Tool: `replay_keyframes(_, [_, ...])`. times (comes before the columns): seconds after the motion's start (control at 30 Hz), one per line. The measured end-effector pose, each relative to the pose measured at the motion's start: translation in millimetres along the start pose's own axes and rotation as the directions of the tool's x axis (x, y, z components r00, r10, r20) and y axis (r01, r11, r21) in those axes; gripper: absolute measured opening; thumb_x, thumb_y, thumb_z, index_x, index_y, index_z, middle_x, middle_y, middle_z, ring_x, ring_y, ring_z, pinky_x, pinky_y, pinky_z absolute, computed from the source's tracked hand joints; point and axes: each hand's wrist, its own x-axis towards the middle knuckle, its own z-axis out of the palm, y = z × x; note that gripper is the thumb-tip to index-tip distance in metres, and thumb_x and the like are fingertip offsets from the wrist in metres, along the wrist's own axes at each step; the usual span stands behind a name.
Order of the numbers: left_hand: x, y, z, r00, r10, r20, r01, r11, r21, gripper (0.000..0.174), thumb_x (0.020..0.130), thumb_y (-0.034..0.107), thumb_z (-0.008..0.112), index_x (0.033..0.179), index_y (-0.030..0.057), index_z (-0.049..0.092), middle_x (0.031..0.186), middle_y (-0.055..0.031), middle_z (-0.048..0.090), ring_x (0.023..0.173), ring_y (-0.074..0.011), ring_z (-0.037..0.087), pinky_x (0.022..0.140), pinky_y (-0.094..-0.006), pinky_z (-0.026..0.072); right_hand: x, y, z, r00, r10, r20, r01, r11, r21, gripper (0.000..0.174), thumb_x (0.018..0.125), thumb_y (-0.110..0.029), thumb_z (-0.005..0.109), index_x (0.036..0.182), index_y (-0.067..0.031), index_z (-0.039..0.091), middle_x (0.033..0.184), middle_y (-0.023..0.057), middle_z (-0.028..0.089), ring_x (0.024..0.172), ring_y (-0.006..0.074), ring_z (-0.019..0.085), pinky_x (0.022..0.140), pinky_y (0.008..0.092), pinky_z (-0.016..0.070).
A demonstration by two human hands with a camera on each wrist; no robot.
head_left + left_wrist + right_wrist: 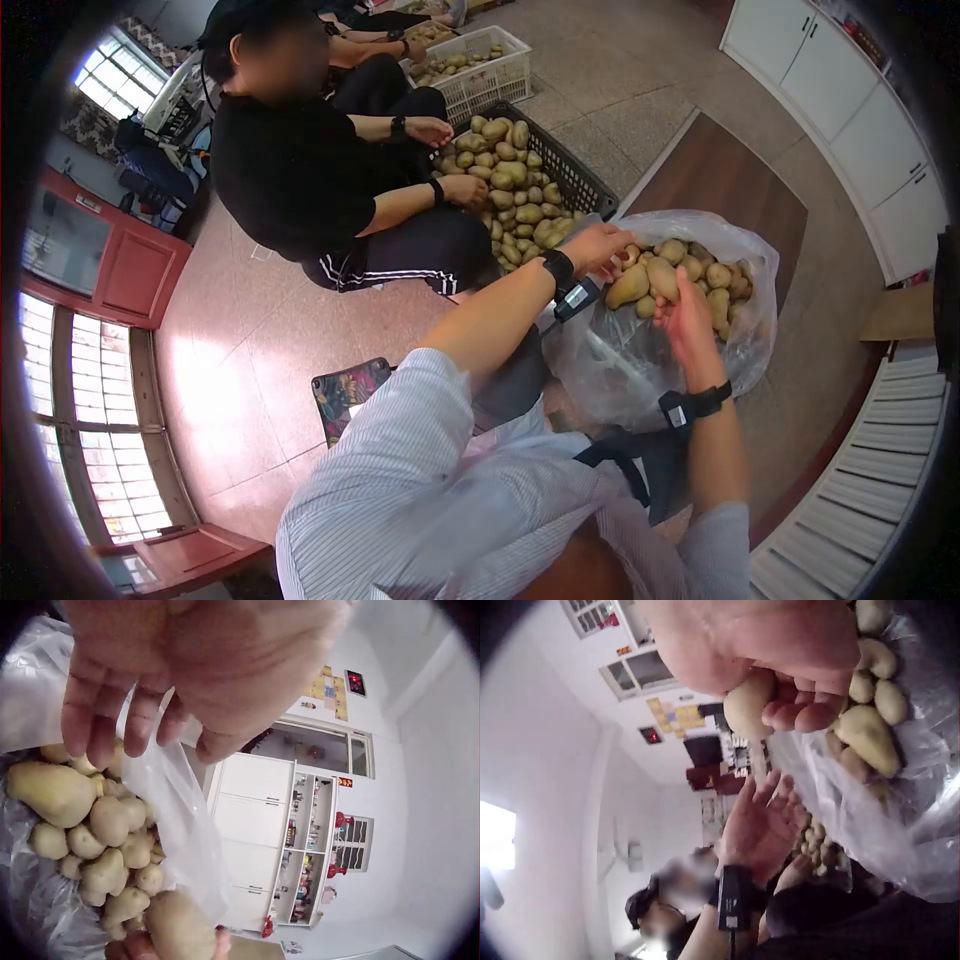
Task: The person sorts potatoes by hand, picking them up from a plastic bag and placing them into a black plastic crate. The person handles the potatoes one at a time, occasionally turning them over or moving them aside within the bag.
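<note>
My right hand grips a potato, with its fingers curled around it in the right wrist view. It is over a clear plastic bag that holds a heap of potatoes. At the bag's left side is my left hand, whose fingers are loosely spread and hold nothing. In the left wrist view the left hand's fingers hang above the heap. A large, longish potato lies on the heap near them.
Left of the bag stands a black crate full of potatoes, with another person seated beside it, hands at the crate. A white crate of potatoes is farther back. A brown board lies on the floor behind the bag.
</note>
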Motion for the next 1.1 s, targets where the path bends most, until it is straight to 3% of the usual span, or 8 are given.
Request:
replay_keyframes(0.33, [1.6, -0.1, 5.7, 0.901, -0.16, 0.404, 0.131, 0.986, 0.099, 0.044, 0.093, 0.049, 0.053, 0.108, 0.0086, 0.059, 0.091, -0.007, 0.063, 0.06, -0.0163, 0.058, 0.049, -0.0305, 0.0459, 17.1, 33.7, 17.0, 1.0, -0.004, 0.023, 0.009, 0.978, -0.207, 0.032, 0.096, -0.034, 0.054, 0.11, -0.0055, 0.057, 0.082, 0.0037, 0.061, 0.063, 0.0106, 0.056, 0.054, 0.0239, 0.045])
replay_keyframes(0.53, [26.1, -19.6, -16.4, 0.963, -0.17, 0.21, 0.175, 0.985, -0.002, 0.027, 0.09, 0.035, 0.063, 0.102, 0.0121, 0.06, 0.084, -0.0038, 0.062, 0.058, -0.0136, 0.056, 0.045, -0.0269, 0.0423, -1.8, 44.2, -16.7, 0.999, -0.048, 0.019, 0.05, 0.982, -0.183, 0.031, 0.095, -0.03, 0.057, 0.112, -0.0039, 0.055, 0.087, 0.0039, 0.061, 0.065, 0.0126, 0.057, 0.056, 0.0247, 0.045])
replay_keyframes(0.63, [30.9, -29.8, -34.2, 0.935, 0.251, 0.25, -0.305, 0.929, 0.211, 0.024, 0.091, 0.033, 0.061, 0.103, 0.0128, 0.059, 0.08, -0.0024, 0.059, 0.057, -0.0143, 0.055, 0.045, -0.0254, 0.0408, -35.3, 47.8, -51.6, 0.999, -0.001, -0.046, -0.008, 0.981, -0.194, 0.029, 0.094, -0.026, 0.058, 0.112, -0.0045, 0.056, 0.087, 0.0037, 0.061, 0.066, 0.0125, 0.056, 0.056, 0.0253, 0.0449])
replay_keyframes(0.7, [29.8, -25.7, -40.1, 0.99, -0.097, 0.105, 0.118, 0.969, -0.216, 0.023, 0.092, 0.033, 0.058, 0.103, 0.0126, 0.058, 0.079, -0.0027, 0.057, 0.06, -0.0169, 0.055, 0.046, -0.0262, 0.0414, -60.4, 54.7, -88.1, 0.973, -0.103, -0.207, 0.035, 0.951, -0.309, 0.027, 0.093, -0.023, 0.058, 0.113, -0.0045, 0.056, 0.089, 0.0039, 0.06, 0.068, 0.0113, 0.056, 0.057, 0.0256, 0.0455])
replay_keyframes(0.9, [38.0, -33.1, -54.0, 0.997, 0.068, 0.023, -0.068, 0.997, 0.029, 0.024, 0.093, 0.035, 0.055, 0.095, 0.0113, 0.057, 0.076, -0.0043, 0.055, 0.054, -0.0163, 0.053, 0.044, -0.0296, 0.0412, -151.4, 68.5, -203.8, 0.471, -0.729, -0.497, 0.085, 0.598, -0.797, 0.023, 0.092, -0.013, 0.054, 0.109, 0.0015, 0.054, 0.104, 0.011, 0.057, 0.095, 0.0207, 0.054, 0.087, 0.0335, 0.0435])
replay_keyframes(0.97, [34.5, -21.9, -46.4, 0.991, -0.129, -0.028, 0.117, 0.958, -0.26, 0.028, 0.093, 0.038, 0.055, 0.094, 0.0104, 0.057, 0.075, -0.0039, 0.055, 0.054, -0.0169, 0.052, 0.044, -0.0296, 0.0409, -177.2, 105.7, -254.6, 0.471, -0.65, -0.597, -0.097, 0.634, -0.767, 0.024, 0.094, -0.018, 0.051, 0.108, 0.0012, 0.054, 0.102, 0.0129, 0.057, 0.096, 0.0225, 0.054, 0.087, 0.0339, 0.0438])
replay_keyframes(1.03, [25.6, -14.1, -38.5, 0.992, -0.105, -0.072, 0.085, 0.966, -0.245, 0.029, 0.093, 0.039, 0.056, 0.094, 0.01, 0.057, 0.074, -0.0041, 0.055, 0.053, -0.0173, 0.052, 0.044, -0.0299, 0.0408, -207.9, 159.3, -297.1, 0.642, -0.115, -0.758, -0.391, 0.802, -0.452, 0.033, 0.097, -0.025, 0.047, 0.116, 0.001, 0.055, 0.108, 0.0161, 0.057, 0.101, 0.0241, 0.053, 0.09, 0.0341, 0.0421])
replay_keyframes(1.1, [32.3, -16.6, -41.5, 0.989, -0.12, -0.08, 0.098, 0.965, -0.242, 0.029, 0.093, 0.039, 0.056, 0.094, 0.0101, 0.057, 0.075, -0.0043, 0.055, 0.053, -0.0177, 0.052, 0.044, -0.03, 0.0407, -243.6, 235.9, -293.6, 0.785, 0.08, -0.614, -0.168, 0.982, -0.087, 0.048, 0.097, -0.036, 0.05, 0.131, -0.0027, 0.052, 0.131, 0.0157, 0.056, 0.119, 0.0247, 0.052, 0.101, 0.0357, 0.0387])
